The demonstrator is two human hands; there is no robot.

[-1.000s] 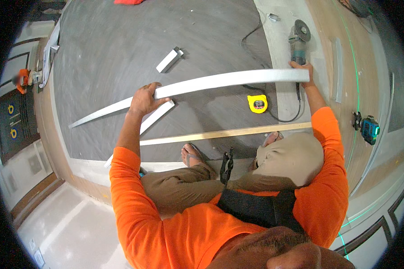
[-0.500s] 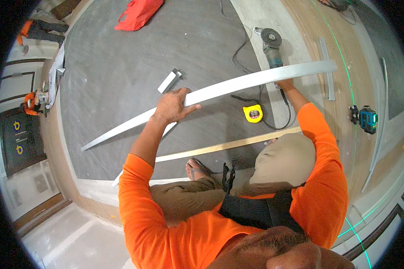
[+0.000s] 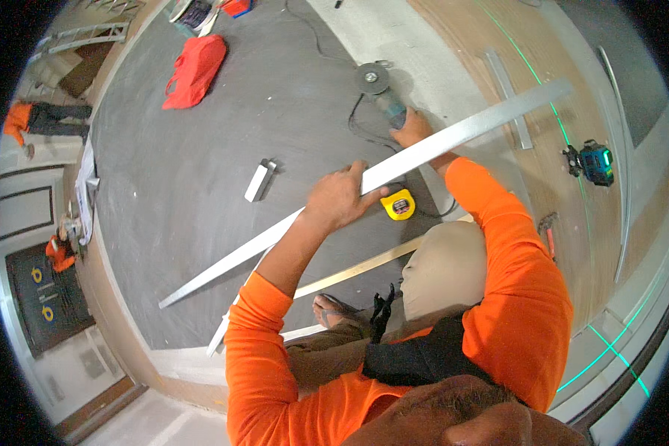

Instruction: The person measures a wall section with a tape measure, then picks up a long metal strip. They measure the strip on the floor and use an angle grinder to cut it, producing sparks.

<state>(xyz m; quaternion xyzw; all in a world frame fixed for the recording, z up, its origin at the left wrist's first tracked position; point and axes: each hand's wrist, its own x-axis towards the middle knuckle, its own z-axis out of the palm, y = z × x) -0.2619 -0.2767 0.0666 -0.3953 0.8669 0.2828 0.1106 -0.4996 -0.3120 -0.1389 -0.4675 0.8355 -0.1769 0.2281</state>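
A long silvery metal strip (image 3: pixel 438 141) runs slantwise across the view. My left hand (image 3: pixel 338 197) is closed around its middle, the thumb stretched along the near side. Beyond the strip, my right hand (image 3: pixel 412 128) grips the body of an angle grinder (image 3: pixel 388 104), whose disc faces up at the far end. The strip crosses over my right wrist and hides part of it. A yellow tape measure (image 3: pixel 399 205) lies on the floor close to my left thumb. Farther left rests a short metal channel piece (image 3: pixel 259 182).
A red bag (image 3: pixel 195 72) lies at the far left. A laser level (image 3: pixel 595 163) stands at right, with green lines across the floor. Near my knee are a wooden strip (image 3: pixel 364 265) and a red-handled tool (image 3: pixel 548 236). The grinder's cord (image 3: pixel 353 123) loops nearby. Co-workers (image 3: pixel 48 119) are at left.
The view has turned, shifting the surroundings. My right hand and the grinder have moved left past the strip, and more of that hand shows. My left hand still holds the strip.
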